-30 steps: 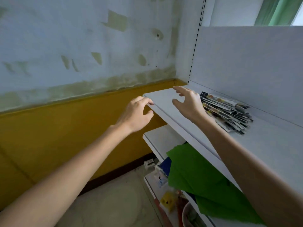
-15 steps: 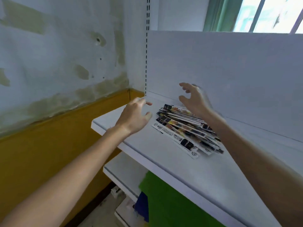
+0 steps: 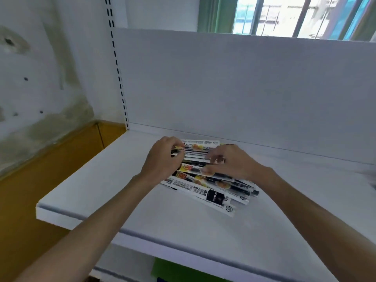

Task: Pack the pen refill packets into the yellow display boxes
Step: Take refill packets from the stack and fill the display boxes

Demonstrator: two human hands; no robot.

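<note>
Pen refill packets, a loose fanned heap of long, thin, glossy sleeves, lying on the white shelf toward its back edge, nearer the left end than the right, just short of the upright back panel. Nearest the front edge: a white packet with a black label and barcode, slanted, sticking out from under the rest, touched by neither hand. Likely light, bendy along the length and slick against each other, so apt to slide apart or spill if lifted by one end. Better gathered from both short ends, squared into a bundle, then pinched across the middle with support underneath. Further in, left hand curled over the heap's left end, fingers bent down onto the top packets, seemingly closing on several of them, though a firm clamp cannot be confirmed. Right hand laid on the right side of the pile, fingertips pressed flat on a packet, not closed around anything. No yellow display boxes in view. Beyond the panel, a barred window.
</note>
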